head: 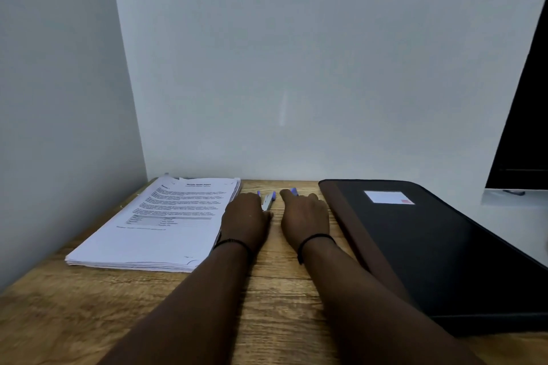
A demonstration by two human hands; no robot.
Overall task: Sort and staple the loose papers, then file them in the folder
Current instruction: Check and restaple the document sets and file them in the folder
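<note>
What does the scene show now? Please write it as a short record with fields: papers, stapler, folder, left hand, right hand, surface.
papers: stack of printed papers, lying flat at the left, not yet filed
stapler: blue and silver stapler, between the papers and the folder, partly hidden by the hands
folder: black folder, closed, at the right, with a white label on its cover
left hand: left hand beside the stapler, grip unclear
right hand: right hand over the stapler's far end, grip unclear
surface: wooden desk

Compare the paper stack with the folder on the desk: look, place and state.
The paper stack is white with printed text, left of the hands; the folder is black with a small white label, on their right. The stack's sheet edges show, slightly uneven; the folder is closed. Both lie flat on the wooden desk.
</note>
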